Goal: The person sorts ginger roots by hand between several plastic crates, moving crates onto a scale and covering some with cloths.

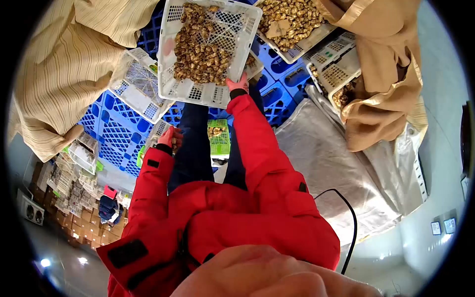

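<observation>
My right hand grips the near right corner of a white plastic crate. Inside, golden-brown lumps, perhaps bulbs or shells, lie mostly toward the left, with bare mesh showing at the right. The crate is raised above the blue pallets and tilted. My left hand is lower, apart from this crate, its fingers curled near a small white basket. More brown lumps show just under those fingers; whether the hand holds any is unclear.
Blue plastic pallets cover the floor. A fuller crate of lumps stands at the upper right, a white crate at the left. Between my legs sits a green basket. Tan cloth and silvery sheeting hang alongside.
</observation>
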